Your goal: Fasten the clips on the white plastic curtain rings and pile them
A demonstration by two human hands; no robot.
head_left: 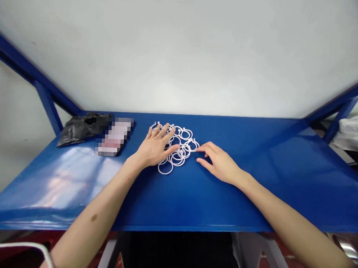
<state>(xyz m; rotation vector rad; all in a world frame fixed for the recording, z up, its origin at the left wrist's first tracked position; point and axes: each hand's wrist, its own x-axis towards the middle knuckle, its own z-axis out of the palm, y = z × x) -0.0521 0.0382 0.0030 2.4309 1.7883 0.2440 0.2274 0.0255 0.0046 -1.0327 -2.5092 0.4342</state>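
- A loose, overlapping heap of thin white plastic-looking rings [182, 153], some with small knobbed ends, lies on the glossy blue flat-topped surface [194, 202]; take this heap as the clock's centre. It sits ahead of the person, probably so that both arms reach it easily.
- The bare left hand [151, 150] comes in from 8 o'clock and lies palm down over the heap's 9 to 11 o'clock side. Its grip is spread, fingers apart, clamped on nothing visible; the flat pose seems suited to steadying or spreading light rings rather than pinching one. What lies under the palm is hidden.
- The bare right hand [222, 163] stands at 4 o'clock, its grip with thumb and forefinger apart. The forefinger's tip is at the outermost ring on the 3 o'clock edge; whether it presses on it I cannot tell. That curled pose looks fit for handling a single thin ring.
- A crumpled black plastic bag [78, 129] lies toward 10 o'clock, well apart from the rings, and a flat rectangular item, blurred by pixels [116, 135], lies at 9 o'clock, between bag and left hand. Set aside there, they leave the rings unobstructed.
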